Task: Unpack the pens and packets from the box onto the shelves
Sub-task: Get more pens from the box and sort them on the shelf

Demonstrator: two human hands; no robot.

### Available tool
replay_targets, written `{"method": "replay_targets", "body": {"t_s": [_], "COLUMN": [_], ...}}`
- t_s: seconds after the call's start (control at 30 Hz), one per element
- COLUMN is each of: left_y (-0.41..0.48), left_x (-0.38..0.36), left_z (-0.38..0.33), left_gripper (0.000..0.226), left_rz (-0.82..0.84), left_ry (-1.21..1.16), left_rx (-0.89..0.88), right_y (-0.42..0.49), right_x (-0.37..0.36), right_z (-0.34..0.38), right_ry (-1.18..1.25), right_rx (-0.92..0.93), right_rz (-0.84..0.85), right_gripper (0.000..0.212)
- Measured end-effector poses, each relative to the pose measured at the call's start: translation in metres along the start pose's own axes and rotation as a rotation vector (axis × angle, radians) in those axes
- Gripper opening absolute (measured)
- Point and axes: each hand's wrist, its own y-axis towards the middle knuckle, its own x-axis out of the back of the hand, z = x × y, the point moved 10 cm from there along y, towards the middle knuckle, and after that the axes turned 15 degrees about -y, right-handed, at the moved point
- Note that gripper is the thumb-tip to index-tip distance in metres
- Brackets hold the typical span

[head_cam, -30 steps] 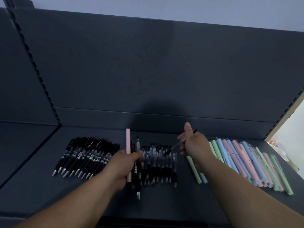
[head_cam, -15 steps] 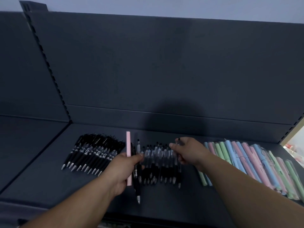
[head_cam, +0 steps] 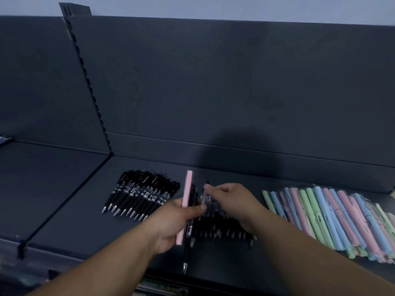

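Pink pen [head_cam: 187,189] and a couple of black pens [head_cam: 189,231] are bunched together in the left hand [head_cam: 168,225], fingers curled tight round the lot, held just over the dark shelf [head_cam: 70,210]. The pink one sticks up past the knuckles, and one black pen hangs way lower, silver tip near the shelf's front edge. The right hand [head_cam: 233,201] is right next to it, thumb and forefinger pinching a clear pen [head_cam: 204,196] at the top of that bunch. It's kinda blurry though, so I can't say if it's touching the others. On the shelf there's a neat fanned black row [head_cam: 139,195] to the left, tips toward the camera. Another dark row [head_cam: 226,231] sits mostly hidden under both hands. Off to the right is a big spread of pastel pens [head_cam: 324,218] in clear packets, green, blue and pink. Grey back panel [head_cam: 213,82] behind it all.
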Motion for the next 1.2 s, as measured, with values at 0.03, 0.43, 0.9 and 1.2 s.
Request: {"method": "replay_targets", "body": {"t_s": [0.03, 0.43, 0.9, 1.2], "left_y": [0.0, 0.012, -0.002, -0.008], "left_x": [-0.001, 0.021, 0.004, 0.003], "left_z": [0.001, 0.007, 0.001, -0.003], "left_gripper": [0.021, 0.011, 0.011, 0.018], "left_rz": [0.013, -0.104, 0.034, 0.099], "left_ry": [0.025, -0.118, -0.087, 0.037], "left_rx": [0.001, 0.11, 0.076, 0.066], "right_y": [0.0, 0.01, -0.009, -0.007], "right_x": [-0.009, 0.042, -0.004, -0.033], "right_z": [0.0, -0.049, 0.009, 0.028], "right_ry": [0.056, -0.058, 0.004, 0.199], "right_rx": [-0.03, -0.169, 0.045, 0.062], "right_rz": [0.059, -0.157, -0.031, 0.211], "right_gripper": [0.031, 0.02, 0.029, 0.026]}}
